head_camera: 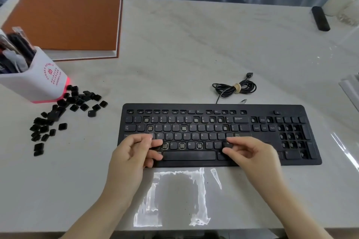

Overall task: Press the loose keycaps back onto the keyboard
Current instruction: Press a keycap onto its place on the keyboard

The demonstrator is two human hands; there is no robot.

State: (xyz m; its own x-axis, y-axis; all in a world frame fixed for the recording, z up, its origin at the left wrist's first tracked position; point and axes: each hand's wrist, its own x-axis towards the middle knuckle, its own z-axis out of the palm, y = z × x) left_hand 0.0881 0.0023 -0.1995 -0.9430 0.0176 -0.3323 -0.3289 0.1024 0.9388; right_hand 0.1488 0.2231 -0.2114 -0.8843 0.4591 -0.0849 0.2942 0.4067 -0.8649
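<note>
Head view: your right hand (250,153) pinches a keycap (226,144) above the keyboard's (213,107) bottom letter row; your left hand's (134,153) fingers (155,143) curl, hold unclear. Most letters are seated; many sockets and a pile of keycaps (62,110) on the counter (194,54) are left.

The keyboard (258,112) was matt black plastic, the keycaps (58,114) likewise but faintly shiny; the bench (184,54) smooth, pale, marbled; the folder (64,17) matt brown; the pot (38,85) white plastic

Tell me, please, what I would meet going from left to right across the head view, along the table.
Pen holder → loose keycaps → left hand → right hand, pinching a keycap.
</note>
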